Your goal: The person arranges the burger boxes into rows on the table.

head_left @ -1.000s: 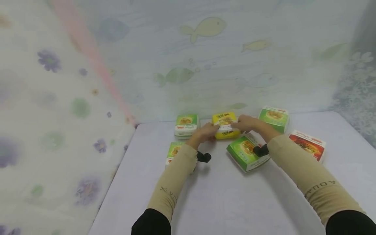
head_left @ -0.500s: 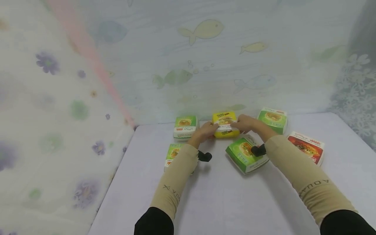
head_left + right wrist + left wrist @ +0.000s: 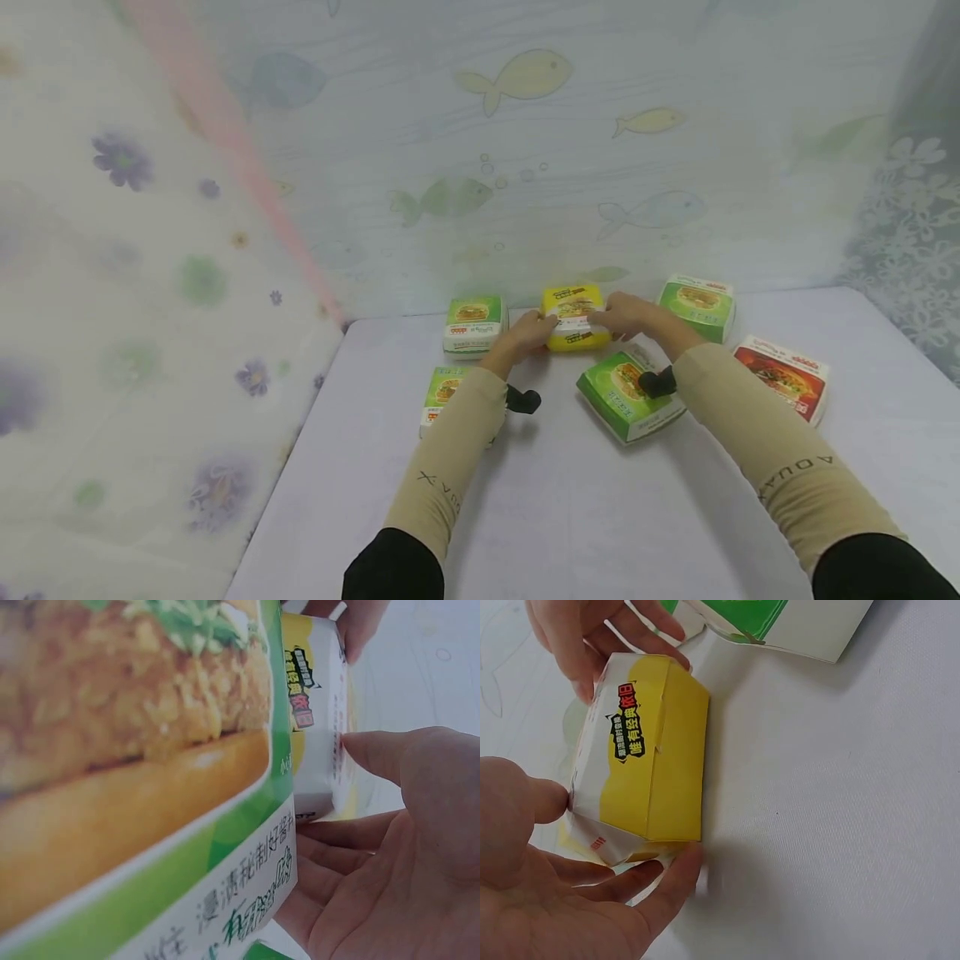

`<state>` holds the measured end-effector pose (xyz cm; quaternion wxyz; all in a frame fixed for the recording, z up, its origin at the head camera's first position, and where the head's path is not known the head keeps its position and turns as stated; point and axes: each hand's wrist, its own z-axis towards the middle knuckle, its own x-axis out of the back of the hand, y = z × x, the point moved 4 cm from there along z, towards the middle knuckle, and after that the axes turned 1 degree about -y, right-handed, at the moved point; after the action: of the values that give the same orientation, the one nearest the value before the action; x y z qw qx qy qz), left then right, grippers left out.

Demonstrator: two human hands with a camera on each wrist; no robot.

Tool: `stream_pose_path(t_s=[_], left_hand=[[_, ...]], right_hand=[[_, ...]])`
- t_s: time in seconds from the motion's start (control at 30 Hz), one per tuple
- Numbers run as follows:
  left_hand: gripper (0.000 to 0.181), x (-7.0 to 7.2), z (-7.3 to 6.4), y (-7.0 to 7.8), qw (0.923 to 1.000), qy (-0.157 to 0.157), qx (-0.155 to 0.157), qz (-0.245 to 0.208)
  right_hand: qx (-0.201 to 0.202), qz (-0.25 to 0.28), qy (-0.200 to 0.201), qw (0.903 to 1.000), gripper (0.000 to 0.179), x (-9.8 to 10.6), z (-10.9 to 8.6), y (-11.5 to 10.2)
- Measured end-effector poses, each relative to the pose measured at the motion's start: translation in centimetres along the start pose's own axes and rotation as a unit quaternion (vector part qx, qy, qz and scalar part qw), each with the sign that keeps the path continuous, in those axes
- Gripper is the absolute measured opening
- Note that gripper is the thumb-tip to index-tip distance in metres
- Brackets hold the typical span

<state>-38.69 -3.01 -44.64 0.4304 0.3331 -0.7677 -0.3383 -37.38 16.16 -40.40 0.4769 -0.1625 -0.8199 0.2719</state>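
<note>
A yellow-and-white burger box (image 3: 576,315) sits near the back of the table, between my two hands. My left hand (image 3: 522,337) grips its left end, the thumb on the top edge and the fingers against the lower side, as the left wrist view shows on the yellow box (image 3: 676,761). At the opposite end my right hand (image 3: 633,317) holds it likewise, thumb on top and fingers low. In the right wrist view a large green box (image 3: 135,772) close to the camera hides part of the yellow one.
Just in front of my right hand lies a tilted green burger box (image 3: 626,392). Another green box (image 3: 475,325) stands left of the yellow one, and a further green box (image 3: 441,392) is partly behind my left sleeve. At right are a green box (image 3: 699,305) and a red box (image 3: 783,377).
The head view has shifted slightly. Both hands stay on the yellow burger box, which has hardly moved.
</note>
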Motion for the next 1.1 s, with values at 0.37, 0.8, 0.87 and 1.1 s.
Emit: stream_pose_path(t_s=[0.37, 0.8, 0.87, 1.1], left_hand=[[0.059, 0.1, -1.3, 0.8, 0.9992, 0.007, 0.005, 0.039], [0.071, 0.7, -5.1, 1.9, 0.9961, 0.000, -0.032, 0.082], [0.072, 0.8, -5.6, 1.9, 0.9948, 0.000, -0.035, 0.096], [0.072, 0.6, -7.5, 2.1, 0.9928, -0.014, -0.043, 0.111]], right_hand=[[0.015, -0.025, 0.010, 0.9995, 0.053, 0.4, -1.7, -0.3], [0.030, -0.136, 0.041, 0.9894, 0.064, 1.1, -4.5, -0.3], [0.041, -0.147, 0.044, 0.9873, 0.065, 1.2, -5.2, -0.4], [0.070, -0.143, 0.045, 0.9862, 0.059, 1.2, -7.0, -0.3]])
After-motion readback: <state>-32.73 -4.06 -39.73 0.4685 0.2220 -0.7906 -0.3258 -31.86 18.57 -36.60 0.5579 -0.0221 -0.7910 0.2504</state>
